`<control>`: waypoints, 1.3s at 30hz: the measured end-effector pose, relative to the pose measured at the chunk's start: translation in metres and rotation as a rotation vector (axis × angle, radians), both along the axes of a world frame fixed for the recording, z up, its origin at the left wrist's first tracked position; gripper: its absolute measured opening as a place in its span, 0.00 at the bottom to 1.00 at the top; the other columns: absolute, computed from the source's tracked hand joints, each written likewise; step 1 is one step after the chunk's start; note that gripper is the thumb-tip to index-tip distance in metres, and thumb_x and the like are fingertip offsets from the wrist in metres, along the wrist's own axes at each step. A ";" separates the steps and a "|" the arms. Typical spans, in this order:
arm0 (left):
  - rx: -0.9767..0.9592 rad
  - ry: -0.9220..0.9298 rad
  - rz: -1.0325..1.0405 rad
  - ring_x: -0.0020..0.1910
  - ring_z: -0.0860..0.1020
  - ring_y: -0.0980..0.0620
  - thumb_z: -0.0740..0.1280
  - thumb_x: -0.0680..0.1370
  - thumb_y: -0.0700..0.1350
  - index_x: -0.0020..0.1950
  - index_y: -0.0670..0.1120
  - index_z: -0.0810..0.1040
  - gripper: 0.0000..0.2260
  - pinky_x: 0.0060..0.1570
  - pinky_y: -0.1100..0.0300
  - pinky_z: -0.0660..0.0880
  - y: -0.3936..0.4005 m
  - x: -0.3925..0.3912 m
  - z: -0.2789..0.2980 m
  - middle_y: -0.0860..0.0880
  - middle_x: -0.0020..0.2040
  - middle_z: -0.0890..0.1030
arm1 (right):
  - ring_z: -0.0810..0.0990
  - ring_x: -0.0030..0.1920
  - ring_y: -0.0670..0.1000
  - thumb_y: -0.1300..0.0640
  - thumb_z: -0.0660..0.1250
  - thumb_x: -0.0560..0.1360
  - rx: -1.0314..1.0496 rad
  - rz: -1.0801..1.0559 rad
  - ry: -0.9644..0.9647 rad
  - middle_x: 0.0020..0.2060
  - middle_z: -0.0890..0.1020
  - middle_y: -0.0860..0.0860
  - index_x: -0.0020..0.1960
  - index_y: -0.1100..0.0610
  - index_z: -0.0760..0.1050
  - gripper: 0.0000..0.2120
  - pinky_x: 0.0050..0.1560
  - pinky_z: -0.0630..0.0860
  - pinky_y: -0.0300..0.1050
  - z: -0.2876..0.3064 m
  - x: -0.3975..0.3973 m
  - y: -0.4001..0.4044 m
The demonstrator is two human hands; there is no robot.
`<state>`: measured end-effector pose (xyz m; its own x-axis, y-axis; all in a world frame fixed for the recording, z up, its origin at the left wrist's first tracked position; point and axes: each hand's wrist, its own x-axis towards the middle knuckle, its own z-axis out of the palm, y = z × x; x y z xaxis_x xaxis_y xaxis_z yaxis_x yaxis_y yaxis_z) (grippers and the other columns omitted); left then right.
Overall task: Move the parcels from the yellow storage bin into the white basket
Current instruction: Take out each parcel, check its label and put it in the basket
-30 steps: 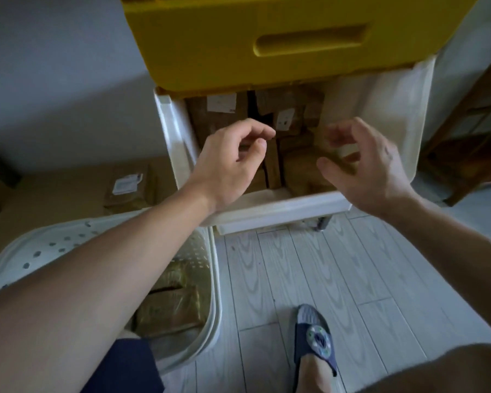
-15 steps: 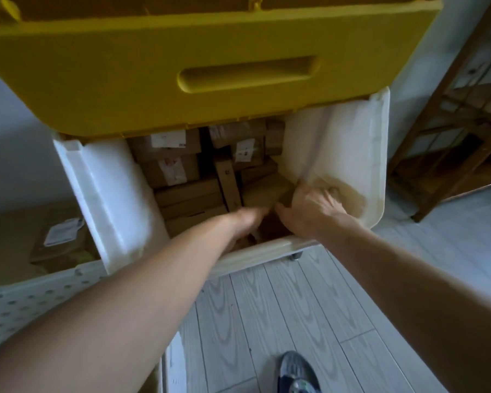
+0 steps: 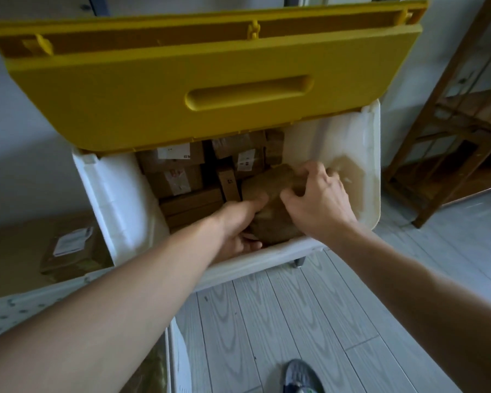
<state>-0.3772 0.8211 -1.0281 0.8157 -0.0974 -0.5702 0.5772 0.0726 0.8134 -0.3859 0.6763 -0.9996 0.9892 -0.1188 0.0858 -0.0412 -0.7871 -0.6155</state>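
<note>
1. Lower left of the frame: the white basket (image 3: 0, 310) shows only its perforated rim. Its inside is mostly hidden by the left forearm, so I cannot count what it already holds.
2. Left of centre: a labelled brown box (image 3: 71, 248) sits outside the bin, beyond the basket rim. Whether it belongs to the job is unclear.
3. Centre: the storage bin (image 3: 119, 199), white-walled with a raised yellow lid (image 3: 159, 89), is open and holds many stacked parcels (image 3: 179, 165) toward its back.
4. Centre: the left hand (image 3: 238, 225) curls under the near left side of a brown paper parcel (image 3: 270, 188), fingers closed against it.
5. Right of centre: the right hand (image 3: 315, 199) grips the same parcel from above and the right, thumb and fingers wrapped on it.
6. Judged from this, the parcel is held but not yet out of the bin, and most of the transfer remains.
</note>
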 end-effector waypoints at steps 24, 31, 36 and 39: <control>0.087 -0.321 -0.016 0.65 0.79 0.41 0.82 0.66 0.56 0.77 0.54 0.64 0.44 0.70 0.39 0.71 0.158 -0.214 0.106 0.45 0.65 0.82 | 0.84 0.49 0.53 0.41 0.73 0.72 0.752 0.215 -0.004 0.49 0.83 0.52 0.60 0.44 0.72 0.20 0.50 0.83 0.61 0.052 -0.135 0.068; -0.001 -0.412 0.213 0.58 0.83 0.43 0.79 0.70 0.46 0.70 0.50 0.70 0.31 0.67 0.42 0.74 0.198 -0.251 0.118 0.44 0.60 0.85 | 0.84 0.51 0.49 0.40 0.71 0.71 0.890 0.409 0.009 0.53 0.83 0.51 0.62 0.50 0.74 0.24 0.44 0.83 0.46 0.061 -0.141 0.127; -0.005 -0.441 0.400 0.60 0.81 0.39 0.73 0.70 0.43 0.64 0.50 0.74 0.23 0.69 0.33 0.69 0.226 -0.263 0.117 0.43 0.54 0.86 | 0.85 0.48 0.51 0.43 0.69 0.76 0.984 0.569 0.156 0.53 0.84 0.53 0.62 0.50 0.74 0.18 0.43 0.83 0.48 0.059 -0.142 0.171; 0.039 -0.443 0.398 0.58 0.83 0.41 0.76 0.72 0.43 0.65 0.51 0.71 0.25 0.68 0.32 0.69 0.243 -0.264 0.113 0.45 0.54 0.85 | 0.85 0.56 0.52 0.38 0.72 0.71 0.987 0.615 0.195 0.56 0.84 0.49 0.64 0.43 0.74 0.25 0.58 0.81 0.58 0.055 -0.137 0.193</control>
<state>-0.6416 1.0645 -0.9147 0.9462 0.2790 -0.1641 0.1167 0.1790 0.9769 -0.5230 0.8697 -0.9444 0.8896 0.4520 0.0650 0.0186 0.1062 -0.9942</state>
